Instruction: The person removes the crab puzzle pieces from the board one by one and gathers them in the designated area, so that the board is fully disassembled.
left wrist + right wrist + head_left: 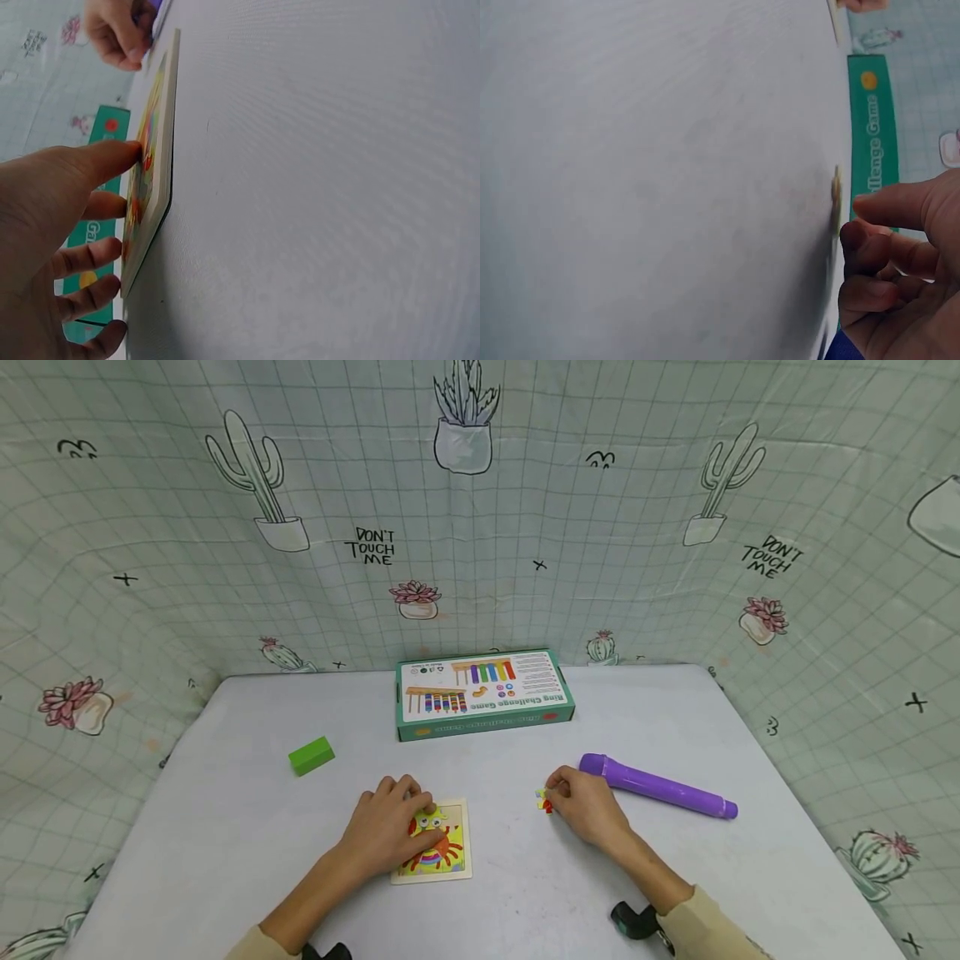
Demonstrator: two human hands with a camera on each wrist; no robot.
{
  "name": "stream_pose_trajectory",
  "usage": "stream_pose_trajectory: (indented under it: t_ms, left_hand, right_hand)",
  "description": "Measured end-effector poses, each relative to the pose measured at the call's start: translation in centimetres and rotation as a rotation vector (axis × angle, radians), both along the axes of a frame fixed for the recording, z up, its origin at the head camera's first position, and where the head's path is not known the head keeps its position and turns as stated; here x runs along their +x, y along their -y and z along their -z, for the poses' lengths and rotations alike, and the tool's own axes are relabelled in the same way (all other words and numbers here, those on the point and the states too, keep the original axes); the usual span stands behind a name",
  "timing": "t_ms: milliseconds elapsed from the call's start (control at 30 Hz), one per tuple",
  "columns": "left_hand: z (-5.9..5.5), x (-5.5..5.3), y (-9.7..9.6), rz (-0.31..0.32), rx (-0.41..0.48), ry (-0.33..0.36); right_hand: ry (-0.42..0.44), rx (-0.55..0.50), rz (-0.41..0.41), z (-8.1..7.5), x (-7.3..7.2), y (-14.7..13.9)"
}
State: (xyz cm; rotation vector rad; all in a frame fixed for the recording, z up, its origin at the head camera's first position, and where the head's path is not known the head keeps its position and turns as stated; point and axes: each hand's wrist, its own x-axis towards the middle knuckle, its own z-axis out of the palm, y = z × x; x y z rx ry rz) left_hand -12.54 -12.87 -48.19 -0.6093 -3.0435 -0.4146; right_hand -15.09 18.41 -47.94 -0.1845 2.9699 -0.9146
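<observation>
A small square jigsaw puzzle (455, 860) with a red crab picture and a pale wooden border lies flat on the white table. My left hand (386, 831) rests on its upper left part, the thumb lying across the crab and the other fingers loosely bent near the border. In the left wrist view the puzzle (166, 150) appears nearly edge-on beneath the thumb. To the right, my right hand (588, 806) pinches a small red and yellow puzzle piece (543, 800) at table level. The right wrist view shows the piece (836, 199) from its side, partly hidden by the fingertips.
A green Ring Challenge Game box (483, 693) lies at the table's back edge. The purple tube (663, 787) is just beyond my right hand. A green block (311, 756) sits at the left. Patterned cloth (525, 527) hangs behind the table.
</observation>
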Motion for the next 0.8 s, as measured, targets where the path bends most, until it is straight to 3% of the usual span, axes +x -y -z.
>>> stream_pose_trajectory:
  t_ms: [200,400,800]
  left_hand:
    - [-0.1,0.0,0.4,0.026,0.014,0.015]
    - [-0.2,-0.2,0.8,0.048,0.033,0.042]
    - [0.0,-0.4,1.2,0.048,0.115,0.043]
  right_hand:
    - [0.033,-0.061,-0.052,-0.9,-0.4,1.6]
    - [0.068,-0.111,-0.161,-1.4,-0.7,4.3]
    - [0.11,-0.112,-0.409,-0.6,-0.4,9.9]
